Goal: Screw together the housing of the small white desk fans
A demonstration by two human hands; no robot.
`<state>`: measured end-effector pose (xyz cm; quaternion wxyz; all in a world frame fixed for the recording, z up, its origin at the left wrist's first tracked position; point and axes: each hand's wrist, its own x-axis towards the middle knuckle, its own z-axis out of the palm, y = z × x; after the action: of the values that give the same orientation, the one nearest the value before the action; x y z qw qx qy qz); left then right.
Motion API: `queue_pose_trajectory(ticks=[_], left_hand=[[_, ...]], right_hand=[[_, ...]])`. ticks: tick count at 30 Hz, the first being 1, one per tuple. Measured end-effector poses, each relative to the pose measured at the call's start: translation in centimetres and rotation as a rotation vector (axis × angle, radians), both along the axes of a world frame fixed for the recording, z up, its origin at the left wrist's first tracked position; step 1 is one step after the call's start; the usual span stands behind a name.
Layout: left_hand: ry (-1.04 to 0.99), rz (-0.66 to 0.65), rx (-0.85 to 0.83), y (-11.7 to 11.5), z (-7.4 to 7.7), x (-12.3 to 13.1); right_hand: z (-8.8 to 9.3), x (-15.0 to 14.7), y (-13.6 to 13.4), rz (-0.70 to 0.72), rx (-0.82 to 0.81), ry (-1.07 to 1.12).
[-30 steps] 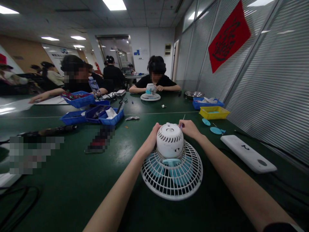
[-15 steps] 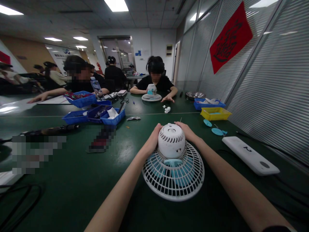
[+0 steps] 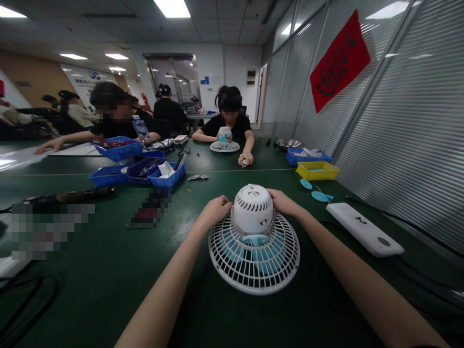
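Note:
A white fan head (image 3: 253, 212) lies with its wire cage (image 3: 253, 285) down on the green table, the slotted motor housing pointing up. Light-blue blades show through the cage. My left hand (image 3: 216, 210), its fingers curled, is at the far left part of the cage beside the housing. On the opposite side, my right hand (image 3: 284, 201) is closed against the back right of the housing, with its fingertips partly hidden behind it.
Light-blue plastic parts (image 3: 322, 196) and a white power bank-like block (image 3: 364, 229) are on the right. Beyond them stand a yellow tray (image 3: 318, 171) and a blue tray (image 3: 308, 158). More blue bins (image 3: 167, 176) sit at the left. Across the table a person handles another fan (image 3: 224, 146).
My left hand has slipped down and left from the housing to the cage. My right hand stays by the housing. The person opposite has closed a hand over small white items.

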<state>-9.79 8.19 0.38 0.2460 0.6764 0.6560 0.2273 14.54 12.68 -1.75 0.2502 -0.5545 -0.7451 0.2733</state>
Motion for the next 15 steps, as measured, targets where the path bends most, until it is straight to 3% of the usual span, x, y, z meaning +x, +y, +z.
queue_pose_trajectory(ticks=[8, 15], left_hand=[[0.163, -0.048, -0.277, -0.3, 0.9, -1.1], [0.127, -0.024, -0.170, 0.0, -0.1, -0.5]], right_hand=[[0.3, -0.4, -1.0, 0.051, -0.017, 0.011], [0.3, -0.7, -1.4, -0.085, 0.082, -0.003]])
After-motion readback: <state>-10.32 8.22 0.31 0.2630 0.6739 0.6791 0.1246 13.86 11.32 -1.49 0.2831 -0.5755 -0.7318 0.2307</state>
